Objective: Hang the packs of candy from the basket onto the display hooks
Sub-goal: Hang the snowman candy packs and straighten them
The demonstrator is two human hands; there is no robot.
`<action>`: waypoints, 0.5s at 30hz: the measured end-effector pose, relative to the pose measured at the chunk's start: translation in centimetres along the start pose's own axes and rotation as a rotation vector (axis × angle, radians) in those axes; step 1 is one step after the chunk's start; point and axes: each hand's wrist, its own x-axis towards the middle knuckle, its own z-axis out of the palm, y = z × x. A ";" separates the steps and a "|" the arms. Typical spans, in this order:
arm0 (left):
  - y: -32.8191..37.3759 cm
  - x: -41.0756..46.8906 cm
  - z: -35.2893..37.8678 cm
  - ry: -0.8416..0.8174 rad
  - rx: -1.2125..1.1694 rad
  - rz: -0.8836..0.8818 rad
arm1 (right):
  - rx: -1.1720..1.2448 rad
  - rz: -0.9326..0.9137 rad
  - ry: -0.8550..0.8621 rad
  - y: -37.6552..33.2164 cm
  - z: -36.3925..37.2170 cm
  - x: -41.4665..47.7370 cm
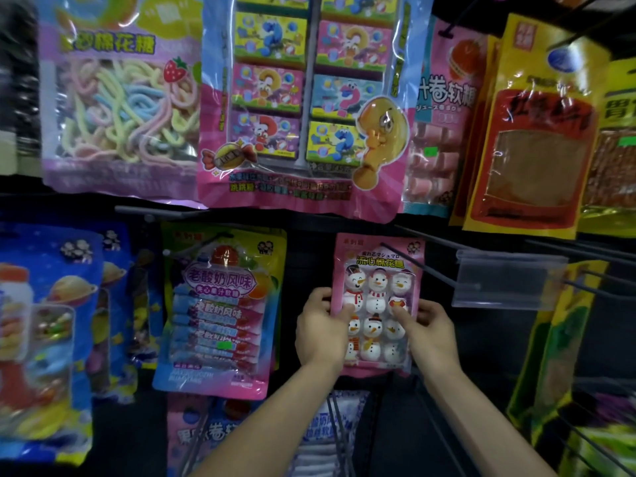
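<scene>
In the head view, both hands hold the pink snowman candy pack point(375, 294) upright before the display. The left hand point(321, 328) and right hand point(426, 330) pinch its side edges, thumbs in front. A black hook point(430, 268) crosses its top corner.

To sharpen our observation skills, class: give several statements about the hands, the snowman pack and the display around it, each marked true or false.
1. Both the left hand and the right hand grip the snowman pack. True.
2. The snowman pack is blue. False: it is pink.
3. The clear tag holder is to the left of the snowman pack. False: it is to its right.
4. The pastel rope candy pack hangs in the upper row. True.
</scene>
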 end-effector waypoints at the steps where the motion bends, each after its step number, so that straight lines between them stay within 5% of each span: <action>1: 0.0 0.0 0.0 0.004 0.007 0.001 | -0.001 -0.005 0.001 0.0 0.0 0.0; 15: -0.2 -0.4 -0.5 0.013 0.134 0.005 | -0.066 -0.003 0.020 1.1 -0.9 0.8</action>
